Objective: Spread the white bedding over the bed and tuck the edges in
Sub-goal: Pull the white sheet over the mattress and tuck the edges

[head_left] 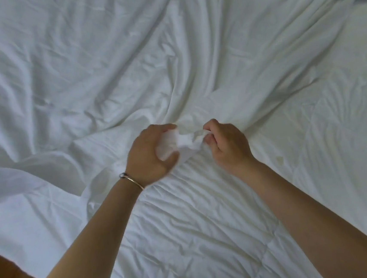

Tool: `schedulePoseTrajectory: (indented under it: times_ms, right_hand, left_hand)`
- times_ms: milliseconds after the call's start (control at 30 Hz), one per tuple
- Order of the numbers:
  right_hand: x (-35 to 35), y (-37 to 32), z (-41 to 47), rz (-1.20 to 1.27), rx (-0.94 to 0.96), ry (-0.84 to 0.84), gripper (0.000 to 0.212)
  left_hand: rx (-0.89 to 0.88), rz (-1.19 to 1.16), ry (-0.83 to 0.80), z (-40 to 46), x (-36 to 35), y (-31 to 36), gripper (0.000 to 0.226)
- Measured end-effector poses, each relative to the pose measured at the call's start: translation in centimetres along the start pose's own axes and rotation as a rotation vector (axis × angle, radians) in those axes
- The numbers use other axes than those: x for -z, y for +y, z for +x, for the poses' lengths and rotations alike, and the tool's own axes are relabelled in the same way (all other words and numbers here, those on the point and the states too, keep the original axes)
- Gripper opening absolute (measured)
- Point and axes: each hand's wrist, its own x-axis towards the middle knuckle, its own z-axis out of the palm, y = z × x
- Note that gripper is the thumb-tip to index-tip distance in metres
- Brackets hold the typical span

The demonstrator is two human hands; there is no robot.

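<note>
At frame centre, the left hand (151, 152) (bracelet (131, 179) at the wrist) and right hand (228, 144) both clutch a bunched fold of white bedding (184, 138).

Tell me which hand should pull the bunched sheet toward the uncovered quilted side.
Right. The right hand pinches the white sheet and sits beside the bare quilted pad.

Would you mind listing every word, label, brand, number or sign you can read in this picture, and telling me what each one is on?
None: no readable text shows anywhere in this view.
The white bedding is plain, with no tag or print visible.
The bracelet on the left wrist shows no legible marking.
The quilted layer bears only faint stains, no lettering.
</note>
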Motion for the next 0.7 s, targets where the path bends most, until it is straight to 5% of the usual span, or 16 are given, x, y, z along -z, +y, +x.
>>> schedulePoseTrajectory:
  times_ms: [67,133,200,300,433,567,700]
  right_hand:
    - [0.2,-0.3,-1.4,-0.025,-0.058,-0.139,0.035]
    - [1.0,-0.3,-3.3,-0.026,-0.011,-0.191,0.027]
    - [2.3,0.4,-5.0,-0.103,0.036,-0.073,0.019]
    - [3.6,3.6,-6.0,-0.328,0.056,0.091,0.019]
    - [4.6,8.3,-6.5,-0.322,-0.403,0.305,0.02]
    - [4.5,8.0,-9.7,-0.122,-0.634,0.451,0.021]
    - [4.5,7.0,-16.2,-0.096,-0.339,0.253,0.027]
  left_hand:
    - [-0.257,0.196,-0.094,-0.5,-1.4,1.6,0.05]
    - [-0.343,0.234,-0.112,-1.2,-2.6,3.0,0.026]
    - [-0.311,0.136,-0.148,-2.0,-3.1,3.8,0.015]
    - [-0.277,-0.077,-0.152,-3.6,-3.8,4.6,0.033]
    - [-0.247,-0.167,-0.167,-5.2,-3.9,5.5,0.039]
    - [-0.232,-0.203,-0.18,-6.3,-4.1,6.8,0.023]
    - [-0.072,-0.247,-0.201,-7.2,-4.0,7.1,0.012]
